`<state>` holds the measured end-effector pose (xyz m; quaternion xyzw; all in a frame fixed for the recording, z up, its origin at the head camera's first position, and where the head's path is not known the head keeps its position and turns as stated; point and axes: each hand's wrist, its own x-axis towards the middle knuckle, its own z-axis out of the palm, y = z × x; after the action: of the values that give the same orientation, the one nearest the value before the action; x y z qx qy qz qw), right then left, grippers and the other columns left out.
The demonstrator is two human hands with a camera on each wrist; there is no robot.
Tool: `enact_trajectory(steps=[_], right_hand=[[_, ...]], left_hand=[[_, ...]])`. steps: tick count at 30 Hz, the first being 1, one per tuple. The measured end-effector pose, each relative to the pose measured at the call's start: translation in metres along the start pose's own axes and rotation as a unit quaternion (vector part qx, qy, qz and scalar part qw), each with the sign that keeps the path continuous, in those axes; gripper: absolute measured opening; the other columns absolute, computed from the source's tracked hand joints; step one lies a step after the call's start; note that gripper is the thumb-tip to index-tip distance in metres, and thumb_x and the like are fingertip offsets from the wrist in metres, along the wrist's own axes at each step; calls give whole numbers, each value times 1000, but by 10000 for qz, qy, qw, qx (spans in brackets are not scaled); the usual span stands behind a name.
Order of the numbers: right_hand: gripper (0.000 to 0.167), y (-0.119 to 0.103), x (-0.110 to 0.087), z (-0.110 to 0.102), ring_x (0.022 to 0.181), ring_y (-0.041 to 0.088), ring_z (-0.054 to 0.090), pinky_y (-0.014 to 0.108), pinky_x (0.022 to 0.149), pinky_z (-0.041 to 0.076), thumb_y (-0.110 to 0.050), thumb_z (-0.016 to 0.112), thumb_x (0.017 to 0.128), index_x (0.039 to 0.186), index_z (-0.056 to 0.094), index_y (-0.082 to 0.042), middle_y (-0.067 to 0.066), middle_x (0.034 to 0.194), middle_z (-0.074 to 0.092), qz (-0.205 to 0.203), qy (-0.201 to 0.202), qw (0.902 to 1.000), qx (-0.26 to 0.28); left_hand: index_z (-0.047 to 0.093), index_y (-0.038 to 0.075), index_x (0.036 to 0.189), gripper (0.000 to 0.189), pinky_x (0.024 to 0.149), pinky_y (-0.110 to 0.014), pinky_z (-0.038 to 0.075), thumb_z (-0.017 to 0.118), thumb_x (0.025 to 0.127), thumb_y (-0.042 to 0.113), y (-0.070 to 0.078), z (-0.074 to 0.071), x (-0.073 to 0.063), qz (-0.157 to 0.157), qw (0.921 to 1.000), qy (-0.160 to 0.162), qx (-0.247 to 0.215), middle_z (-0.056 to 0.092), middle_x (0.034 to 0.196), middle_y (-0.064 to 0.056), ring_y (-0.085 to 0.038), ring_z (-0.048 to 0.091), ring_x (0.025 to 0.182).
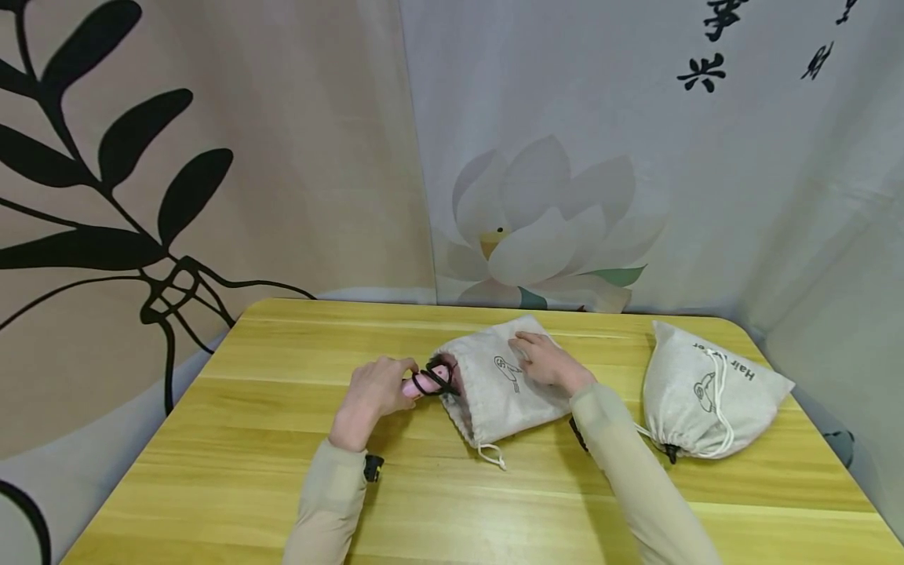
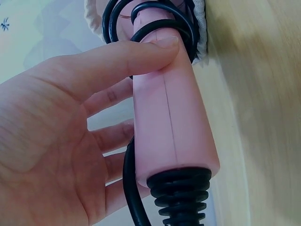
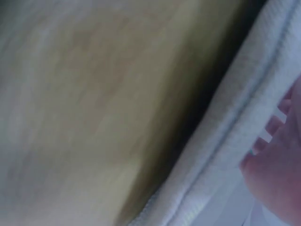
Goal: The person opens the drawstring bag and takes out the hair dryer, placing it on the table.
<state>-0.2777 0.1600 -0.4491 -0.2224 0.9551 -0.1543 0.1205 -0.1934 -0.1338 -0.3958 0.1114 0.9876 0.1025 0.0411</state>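
Note:
A pink hair dryer (image 2: 174, 122) shows its handle at the mouth of a light grey drawstring bag (image 1: 487, 408); its other end is hidden inside. Black cord (image 1: 441, 377) is wound around the handle, and a ribbed black sleeve (image 2: 181, 193) ends it. My left hand (image 1: 377, 388) grips this handle, thumb on top and fingers behind. On the bag's far right part, my right hand (image 1: 551, 362) holds the cloth, which bears a small printed dryer. The right wrist view is blurred, with the bag's seam in front of several fingers.
A second drawstring bag (image 1: 713, 408), full and drawn closed with white cords, lies at the right side of the wooden table (image 1: 282, 439). Behind the table hangs a printed curtain (image 1: 339, 157).

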Motion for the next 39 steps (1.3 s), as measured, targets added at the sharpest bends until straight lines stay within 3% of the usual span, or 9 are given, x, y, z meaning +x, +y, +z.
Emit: enact_trajectory(steps=[23,39], right_hand=[[47,-5,5,1,144,41,18,58,112,27,-19,40,101,147,35,-13,14,158,20,459,-247,9985,-167],[49,-7,3,-2,142,43,21,58,111,28,-19,43,98,146,37,-12,16,157,23,618,-149,9977,-224]], left_hand=[[65,16,113,47,63,-38,49,83,71,27,1,-4,-5,-126,9998,-164,17,69,98,-8,-22,62,81],[64,16,110,46,61,-39,48,83,70,26,3,-8,-13,-145,9997,-205,-4,66,89,-4,-19,59,77]])
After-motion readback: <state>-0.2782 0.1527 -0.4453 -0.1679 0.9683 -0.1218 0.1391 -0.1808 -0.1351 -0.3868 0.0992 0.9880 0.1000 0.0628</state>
